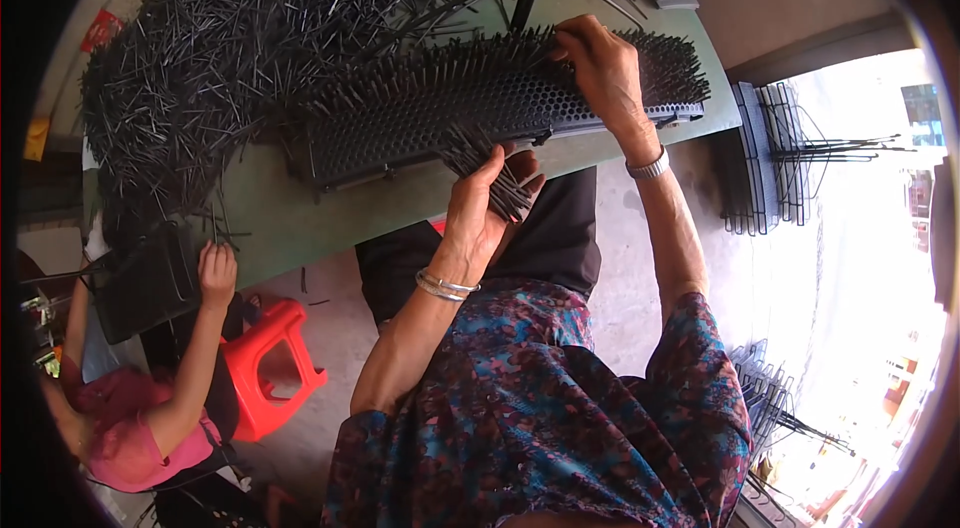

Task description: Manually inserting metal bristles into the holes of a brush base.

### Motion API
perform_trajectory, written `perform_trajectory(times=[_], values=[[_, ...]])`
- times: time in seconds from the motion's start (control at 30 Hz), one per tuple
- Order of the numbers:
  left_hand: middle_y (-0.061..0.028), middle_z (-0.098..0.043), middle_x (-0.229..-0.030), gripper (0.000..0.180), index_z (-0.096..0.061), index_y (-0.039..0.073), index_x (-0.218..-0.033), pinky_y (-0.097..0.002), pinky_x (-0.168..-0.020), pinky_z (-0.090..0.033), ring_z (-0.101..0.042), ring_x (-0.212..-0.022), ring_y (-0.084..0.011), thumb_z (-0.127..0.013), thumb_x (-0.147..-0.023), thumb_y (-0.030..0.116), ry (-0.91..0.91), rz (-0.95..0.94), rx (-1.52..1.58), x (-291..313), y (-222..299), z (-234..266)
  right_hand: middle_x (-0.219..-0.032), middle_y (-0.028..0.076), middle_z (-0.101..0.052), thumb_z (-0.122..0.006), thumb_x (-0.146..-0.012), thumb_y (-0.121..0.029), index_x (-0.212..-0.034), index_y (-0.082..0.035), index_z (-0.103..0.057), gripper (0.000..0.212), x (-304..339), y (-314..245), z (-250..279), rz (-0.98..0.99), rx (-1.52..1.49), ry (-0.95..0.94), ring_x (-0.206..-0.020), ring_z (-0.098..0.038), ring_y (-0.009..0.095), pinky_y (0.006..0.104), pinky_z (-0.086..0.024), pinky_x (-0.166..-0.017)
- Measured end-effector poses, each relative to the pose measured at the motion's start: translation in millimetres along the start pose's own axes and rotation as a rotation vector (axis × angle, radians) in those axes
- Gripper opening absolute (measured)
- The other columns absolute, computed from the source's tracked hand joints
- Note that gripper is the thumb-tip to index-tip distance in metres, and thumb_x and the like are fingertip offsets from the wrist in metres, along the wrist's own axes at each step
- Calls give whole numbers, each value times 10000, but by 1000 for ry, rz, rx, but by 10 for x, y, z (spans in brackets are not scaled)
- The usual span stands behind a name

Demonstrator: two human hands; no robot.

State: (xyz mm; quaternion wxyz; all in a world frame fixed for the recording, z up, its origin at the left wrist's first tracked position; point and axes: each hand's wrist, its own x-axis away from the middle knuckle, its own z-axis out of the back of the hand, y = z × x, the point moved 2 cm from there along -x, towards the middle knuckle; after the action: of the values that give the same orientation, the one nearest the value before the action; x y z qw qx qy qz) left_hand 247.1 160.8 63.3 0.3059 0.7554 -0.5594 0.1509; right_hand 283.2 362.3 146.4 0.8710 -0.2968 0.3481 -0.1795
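Clasping a loose bundle of thin black rods (478, 156), the left hand (474, 206) is closed around their near ends, thumb across the top, while their far ends fan out over the front edge of a black perforated rack (405, 133). Beyond and to the right of that grip, the right hand (606, 73) is bent over the rack with thumb and forefinger drawn narrowly together; whether a rod is pinched between the tips I cannot tell. Many rods stand upright in the rack's holes on both sides of the right fingers, densest along its far side, and the bare holes lie nearer the left hand. The rack rests on a green table (290, 228), just beyond the bundle. Left of both hands, and farther back, a large tangled heap of black rods (250, 38) covers the tabletop. Well to the left of the bundle, a co-worker's hand (217, 273) is at the table edge, above a red plastic stool (265, 418). Well right of the right hand are black wire racks (790, 153).
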Motion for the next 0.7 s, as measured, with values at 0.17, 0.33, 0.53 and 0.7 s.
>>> perform_trajectory(times=[0.17,0.33,0.53,0.7], values=[[-159,-657,-1062,235,-555,51,-1150,-481,-884,-551,-658,-954,-251,-530,-997,228,-36,-17,-8,41,-11,-9,-797,129,-675,-583,-909,-45,-951,-6,-612,65,-56,2,26,16,-3,-60,-708,-705,226,316,-528,-624],[-132,-653,-988,219,-555,57,-1142,-462,-855,-565,-651,-888,-218,-533,-996,219,4,-39,-20,29,-50,29,-772,130,-675,-577,-907,-37,-944,-4,-607,58,-60,4,33,36,2,-106,-709,-706,230,313,-532,-627],[-59,-590,-813,232,-560,51,-1130,-336,-625,-526,-571,-681,-147,-553,-993,239,-4,-54,-129,49,-34,57,-750,134,-669,-573,-900,-23,-938,-3,-610,57,-123,35,29,73,19,-105,-708,-701,240,312,-529,-629],[-8,-541,-731,309,-577,60,-1176,-270,-529,-408,-485,-580,-95,-612,-963,280,-4,-86,-114,86,-24,29,-809,90,-668,-647,-872,-95,-936,-55,-662,77,-90,108,-37,134,112,-187,-750,-671,247,348,-522,-671]])
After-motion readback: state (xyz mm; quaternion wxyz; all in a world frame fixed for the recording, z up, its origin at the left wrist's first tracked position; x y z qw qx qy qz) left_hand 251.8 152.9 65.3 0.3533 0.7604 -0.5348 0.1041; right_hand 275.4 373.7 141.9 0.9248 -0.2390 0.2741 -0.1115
